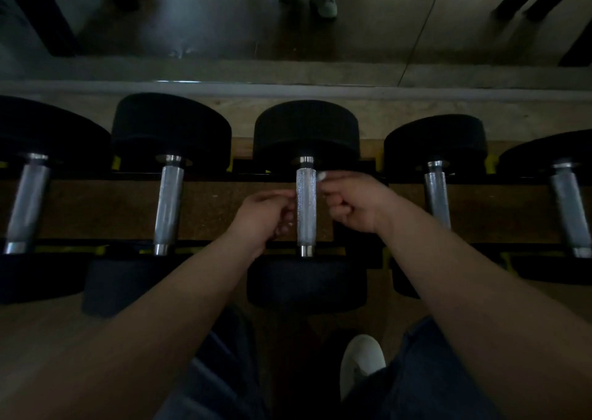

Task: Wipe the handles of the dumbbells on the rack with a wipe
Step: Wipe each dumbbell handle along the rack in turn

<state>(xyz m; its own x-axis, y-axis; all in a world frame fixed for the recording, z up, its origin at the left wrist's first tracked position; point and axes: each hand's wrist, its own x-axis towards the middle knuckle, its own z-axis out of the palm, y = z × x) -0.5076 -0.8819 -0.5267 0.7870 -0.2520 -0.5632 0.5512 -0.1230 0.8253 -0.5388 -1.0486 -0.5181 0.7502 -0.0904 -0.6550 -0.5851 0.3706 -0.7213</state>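
Forearms reach up from 6 o'clock to the middle one of five dumbbells on the rack (205, 210).
Left hand (266, 214) and right hand (349, 202), fingers curled, flank the third handle (306, 205) at centre; whether either grips anything cannot be told. Two handles lie toward 9 o'clock, two toward 3. One white shoe (360, 360) shows at 5 o'clock.

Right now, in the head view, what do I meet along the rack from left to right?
First handle, second handle, left hand, middle handle, right hand, fourth handle, fifth handle.
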